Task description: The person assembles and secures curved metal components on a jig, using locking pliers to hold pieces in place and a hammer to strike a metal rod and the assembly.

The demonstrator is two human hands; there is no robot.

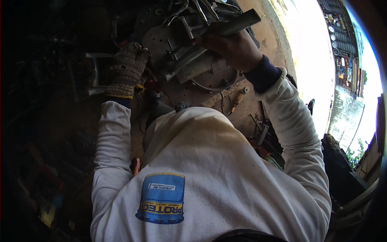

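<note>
My right hand [238,50], bare below a dark cuff, is closed around a dull grey metal tube [246,21], whose open end points up to the right. Below the hand, another length of metal [185,64] slants down to the left over a dark metal worktop [155,42]; I cannot tell whether it is part of the same tube. At the worktop's left side, my left hand [127,68] wears a knitted grey glove with a yellow edge. Its fingers are curled, and what they hold is lost in shadow. A small red part [153,85] shows just beside it.
Several locking pliers and clamps [199,10] lie at the worktop's far edge. A curved metal band [217,88] runs along its near right side. On the ground lie an orange-handled tool [238,101] and metal scraps [263,134]. A shiny metal frame [96,72] stands left of the glove.
</note>
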